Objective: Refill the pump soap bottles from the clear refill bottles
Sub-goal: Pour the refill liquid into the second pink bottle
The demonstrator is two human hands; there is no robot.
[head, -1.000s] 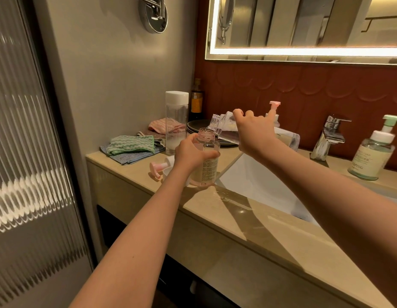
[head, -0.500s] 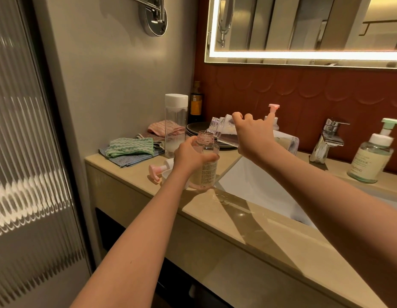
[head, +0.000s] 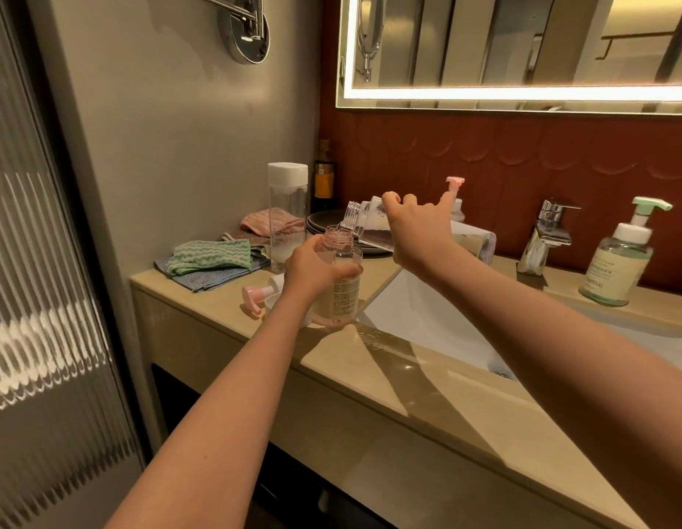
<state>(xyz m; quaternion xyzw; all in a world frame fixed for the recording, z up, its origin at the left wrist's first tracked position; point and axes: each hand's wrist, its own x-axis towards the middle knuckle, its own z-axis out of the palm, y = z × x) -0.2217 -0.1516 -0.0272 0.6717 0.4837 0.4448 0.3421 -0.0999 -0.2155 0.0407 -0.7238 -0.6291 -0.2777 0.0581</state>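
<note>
Head view: uncapped pump bottle (head: 346, 290) is grasped by left grip (head: 312, 271), tilted refill bottle (head: 367, 219) by right grip (head: 416, 232); filling is judged unfinished.

Vanity surroundings: beige stone counter (head: 427, 391), white sink (head: 419, 318) set into it, red scalloped wall tiles (head: 522, 154) behind.
Chrome faucet (head: 547, 234) at sink's rear edge. Lit-edge mirror (head: 522, 43) above tiles. Counter's left rear corner: green-and-white wavy cloth (head: 209, 255) folded on top of a blue-grey cloth (head: 202, 278); pink cloth (head: 267, 219) behind them; stack of dark plates (head: 324, 221) just right of it; dark bottle with orange label (head: 324, 177) upright against the wall. Chrome wall mount (head: 248, 28) high on the grey wall. Ribbed glass panel (head: 38, 280) far left.
</note>
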